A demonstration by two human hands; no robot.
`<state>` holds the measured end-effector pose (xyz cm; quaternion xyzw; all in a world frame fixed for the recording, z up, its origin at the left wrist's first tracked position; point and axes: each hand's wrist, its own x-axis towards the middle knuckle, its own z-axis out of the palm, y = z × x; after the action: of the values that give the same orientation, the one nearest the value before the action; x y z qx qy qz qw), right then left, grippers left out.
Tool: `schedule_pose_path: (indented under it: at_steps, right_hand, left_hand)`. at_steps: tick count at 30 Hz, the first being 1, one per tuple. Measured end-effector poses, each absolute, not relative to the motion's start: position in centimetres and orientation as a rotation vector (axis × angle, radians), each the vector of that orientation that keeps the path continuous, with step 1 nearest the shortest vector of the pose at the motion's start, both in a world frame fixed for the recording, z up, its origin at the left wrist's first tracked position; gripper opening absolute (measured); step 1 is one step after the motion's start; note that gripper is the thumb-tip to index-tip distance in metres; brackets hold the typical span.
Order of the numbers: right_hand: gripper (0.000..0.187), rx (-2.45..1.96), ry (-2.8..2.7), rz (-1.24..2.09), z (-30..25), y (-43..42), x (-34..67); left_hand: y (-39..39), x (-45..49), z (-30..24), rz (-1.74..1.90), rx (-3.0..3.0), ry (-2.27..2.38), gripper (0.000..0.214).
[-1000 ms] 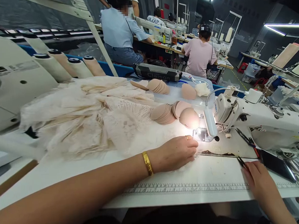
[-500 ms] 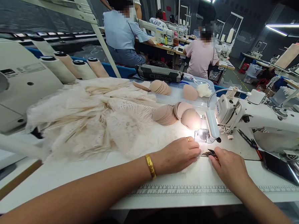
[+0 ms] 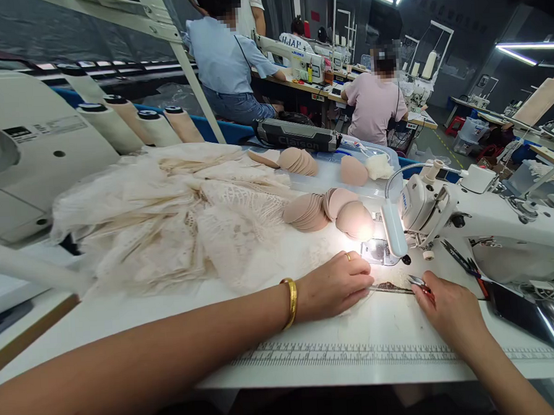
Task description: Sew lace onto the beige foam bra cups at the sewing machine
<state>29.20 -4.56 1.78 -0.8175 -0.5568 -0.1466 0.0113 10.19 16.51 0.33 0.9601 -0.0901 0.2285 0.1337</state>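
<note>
My left hand (image 3: 337, 285) rests on the white table (image 3: 172, 324) in front of the sewing machine (image 3: 482, 227), fingers curled and pressed on a thin pale piece of fabric. My right hand (image 3: 450, 313) pinches small thread snips (image 3: 419, 281), whose tips point left toward a narrow strip (image 3: 390, 287) lying between the two hands. A pile of cream lace (image 3: 175, 219) lies to the left of my left hand. Beige bra cups (image 3: 326, 208) sit stacked behind it under the machine's lamp (image 3: 393, 229).
A printed ruler (image 3: 359, 355) runs along the table's front edge. Scissors (image 3: 460, 260) and a dark phone (image 3: 524, 315) lie on the machine bed at right. Thread cones (image 3: 128, 119) stand at back left. Other people sit at sewing machines behind.
My right hand came in from the right with the snips to meet the left hand, then drew back a little to the right. The left hand stayed in place.
</note>
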Motion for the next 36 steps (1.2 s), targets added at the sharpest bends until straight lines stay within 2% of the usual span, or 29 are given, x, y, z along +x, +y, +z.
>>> schedule_pose_path:
  at_steps: [10, 27, 36]
  right_hand:
    - [0.021, -2.693, -1.731, 0.038, 4.1, -0.8, 25.5]
    - [0.022, -2.68, -1.746, -0.174, 2.4, -3.0, 28.0]
    - [0.02, -2.627, -1.679, -0.097, 2.7, -2.4, 27.4]
  left_hand:
    - [16.5, 10.4, -0.1, 0.637, 2.798, -0.27, 0.02]
    - [16.3, 11.2, 0.2, 0.64, 2.734, -0.292, 0.015]
    - [16.3, 11.1, -0.1, 0.652, 2.715, -0.264, 0.014]
